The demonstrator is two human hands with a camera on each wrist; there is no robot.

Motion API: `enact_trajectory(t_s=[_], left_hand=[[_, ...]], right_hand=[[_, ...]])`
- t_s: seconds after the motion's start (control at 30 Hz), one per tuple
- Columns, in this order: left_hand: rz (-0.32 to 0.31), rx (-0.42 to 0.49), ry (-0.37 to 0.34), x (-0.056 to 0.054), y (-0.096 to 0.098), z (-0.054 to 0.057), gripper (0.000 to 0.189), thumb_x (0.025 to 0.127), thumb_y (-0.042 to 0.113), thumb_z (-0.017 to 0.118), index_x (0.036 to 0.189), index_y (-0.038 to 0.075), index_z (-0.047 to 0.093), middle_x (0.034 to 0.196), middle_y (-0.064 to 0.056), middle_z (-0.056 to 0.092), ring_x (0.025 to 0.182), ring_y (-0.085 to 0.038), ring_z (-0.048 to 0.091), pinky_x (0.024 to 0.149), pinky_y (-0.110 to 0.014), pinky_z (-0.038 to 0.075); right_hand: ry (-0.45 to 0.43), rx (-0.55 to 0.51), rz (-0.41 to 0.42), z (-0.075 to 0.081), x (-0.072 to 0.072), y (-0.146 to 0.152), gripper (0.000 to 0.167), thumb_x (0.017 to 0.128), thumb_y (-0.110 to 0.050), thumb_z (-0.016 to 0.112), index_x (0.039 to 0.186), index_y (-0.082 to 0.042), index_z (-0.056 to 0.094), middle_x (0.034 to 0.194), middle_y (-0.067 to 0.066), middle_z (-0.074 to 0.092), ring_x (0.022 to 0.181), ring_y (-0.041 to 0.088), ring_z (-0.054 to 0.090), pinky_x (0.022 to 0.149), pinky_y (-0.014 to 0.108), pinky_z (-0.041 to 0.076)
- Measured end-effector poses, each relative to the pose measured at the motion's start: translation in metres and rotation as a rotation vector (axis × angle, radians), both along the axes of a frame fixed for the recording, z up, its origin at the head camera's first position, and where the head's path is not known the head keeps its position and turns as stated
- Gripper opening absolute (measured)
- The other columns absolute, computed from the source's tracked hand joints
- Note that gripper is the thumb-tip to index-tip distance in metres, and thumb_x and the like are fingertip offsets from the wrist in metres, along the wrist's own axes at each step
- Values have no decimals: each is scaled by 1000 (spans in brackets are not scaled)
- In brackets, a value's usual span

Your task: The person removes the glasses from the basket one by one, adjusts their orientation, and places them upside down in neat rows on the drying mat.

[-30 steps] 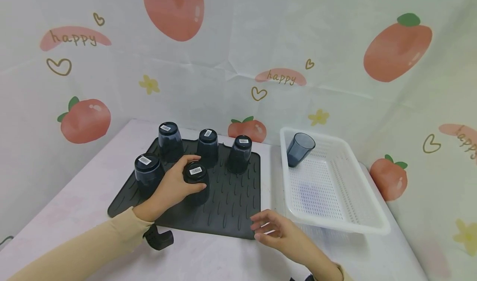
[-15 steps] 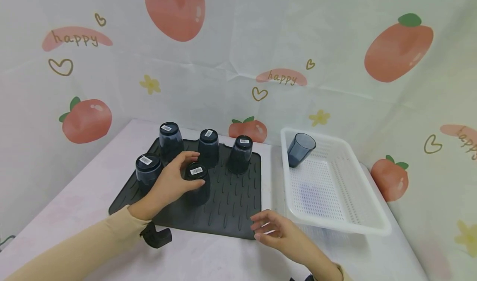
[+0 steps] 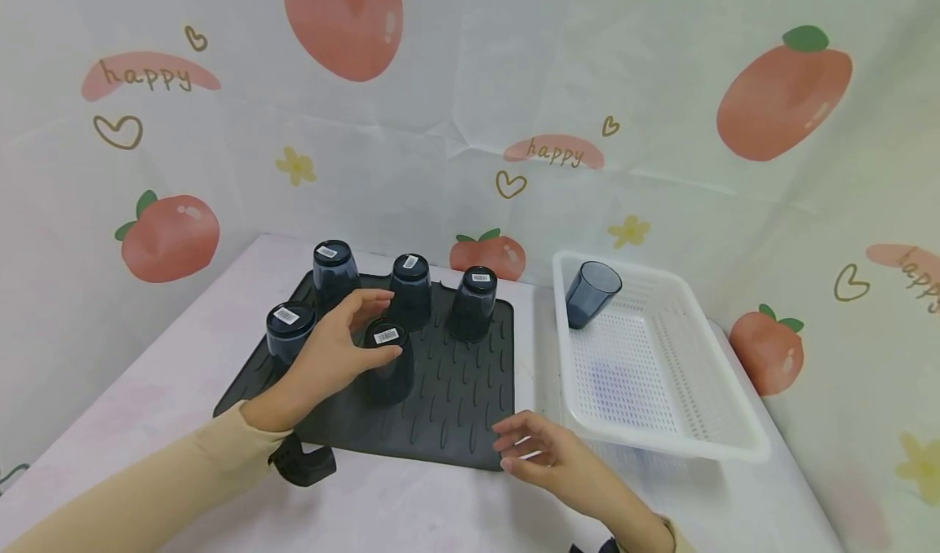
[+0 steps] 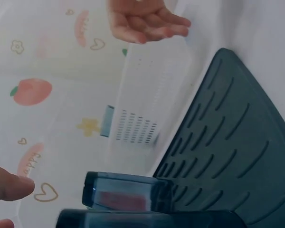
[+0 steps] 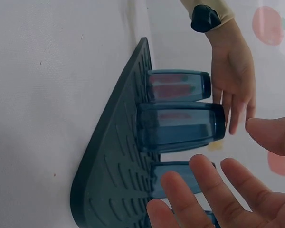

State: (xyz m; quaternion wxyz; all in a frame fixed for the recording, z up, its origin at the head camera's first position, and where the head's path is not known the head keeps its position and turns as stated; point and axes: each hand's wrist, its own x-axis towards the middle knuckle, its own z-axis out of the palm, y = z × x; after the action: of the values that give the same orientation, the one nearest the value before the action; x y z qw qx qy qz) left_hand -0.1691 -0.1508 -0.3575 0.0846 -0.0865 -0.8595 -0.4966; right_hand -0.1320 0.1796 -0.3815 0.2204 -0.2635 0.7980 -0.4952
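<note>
Several dark blue glasses stand upside down on a black drying mat (image 3: 455, 422). My left hand (image 3: 330, 353) is raised beside the near middle glass (image 3: 389, 373), thumb and fingers spread apart. In the right wrist view, this left hand (image 5: 235, 71) hangs past the glass bases and grips nothing. Its fingertips (image 4: 12, 184) show at the left of the left wrist view, away from the glasses. My right hand (image 3: 551, 463) hovers by the mat's near right corner, fingers loosely bent, holding nothing. Another blue glass (image 3: 591, 296) leans, mouth up, in a white basket (image 3: 734, 447).
The basket stands on the white table (image 3: 411, 504) to the right of the mat. Other upturned glasses, one at left (image 3: 290, 333) and one at the back right (image 3: 473, 304), are close around the left hand. A printed cloth (image 3: 441, 88) hangs behind.
My left hand has let go of the near middle glass and drawn slightly up and left from it. The glass stays where it was. My right hand has hardly moved.
</note>
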Motion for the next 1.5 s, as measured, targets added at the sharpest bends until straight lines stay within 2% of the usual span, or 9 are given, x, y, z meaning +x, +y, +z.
enact_trajectory(t_s=[0.27, 0.33, 0.43, 0.53, 0.7, 0.87, 0.97, 1.2, 1.5], left_hand=[[-58, 31, 39, 8, 6, 9, 64, 81, 12, 78, 136, 22, 48, 140, -3, 52, 133, -24, 47, 110, -44, 37], [-102, 48, 48, 13, 10, 11, 62, 81, 12, 78, 135, 21, 50, 137, -2, 54, 130, -22, 50, 108, -43, 40], [-205, 89, 52, 21, 20, 12, 61, 82, 12, 77, 136, 19, 50, 134, -2, 57, 126, -20, 54, 106, -39, 42], [-303, 127, 41, 29, 31, 9, 58, 84, 14, 76, 136, 18, 50, 129, -2, 59, 122, -19, 56, 103, -33, 45], [-428, 186, -15, 38, 45, -3, 48, 88, 14, 71, 132, 14, 53, 122, -5, 63, 113, -16, 62, 97, -28, 49], [-526, 243, -84, 44, 54, -14, 40, 91, 10, 66, 129, 7, 55, 118, -17, 64, 107, -20, 65, 93, -25, 50], [-551, 261, -117, 44, 56, -18, 38, 92, 10, 65, 128, 2, 55, 117, -22, 63, 105, -20, 65, 92, -24, 50], [-555, 262, -171, 43, 60, -29, 31, 92, 8, 64, 121, -2, 58, 113, -21, 64, 101, -13, 65, 87, -22, 52], [-589, 223, -260, 39, 59, -35, 30, 92, 7, 63, 120, -2, 58, 108, -21, 66, 99, -29, 65, 79, -21, 53]], right_hand=[[-8, 4, -6, 0, 0, 0, 36, 94, -21, 64, 125, -5, 56, 116, 14, 64, 101, 13, 62, 83, 24, 51], [-5, 2, -5, 0, 1, 0, 36, 94, -21, 64, 125, -5, 56, 116, 14, 64, 101, 12, 62, 83, 24, 51], [8, 1, -3, 0, 1, 0, 36, 94, -22, 64, 125, -5, 56, 115, 14, 64, 100, 11, 62, 83, 24, 51], [18, 0, 2, -1, 0, 0, 35, 95, -21, 63, 124, -4, 56, 114, 15, 65, 100, 10, 62, 82, 24, 51], [26, -7, 10, -3, 1, -1, 36, 95, -23, 63, 124, -4, 56, 114, 16, 65, 99, 10, 63, 82, 25, 51], [32, -7, 12, -3, 1, -1, 35, 95, -22, 62, 125, -5, 56, 114, 15, 65, 99, 10, 62, 81, 25, 51], [26, -6, 9, -3, 0, -1, 33, 95, -20, 62, 125, -6, 56, 115, 14, 65, 99, 10, 62, 81, 24, 51], [47, -13, 12, -4, 0, -1, 34, 95, -22, 62, 124, -7, 57, 115, 13, 66, 99, 9, 63, 81, 24, 51], [40, -5, 18, 2, 3, -2, 34, 95, -21, 63, 124, -5, 57, 114, 15, 65, 100, 11, 63, 83, 25, 51]])
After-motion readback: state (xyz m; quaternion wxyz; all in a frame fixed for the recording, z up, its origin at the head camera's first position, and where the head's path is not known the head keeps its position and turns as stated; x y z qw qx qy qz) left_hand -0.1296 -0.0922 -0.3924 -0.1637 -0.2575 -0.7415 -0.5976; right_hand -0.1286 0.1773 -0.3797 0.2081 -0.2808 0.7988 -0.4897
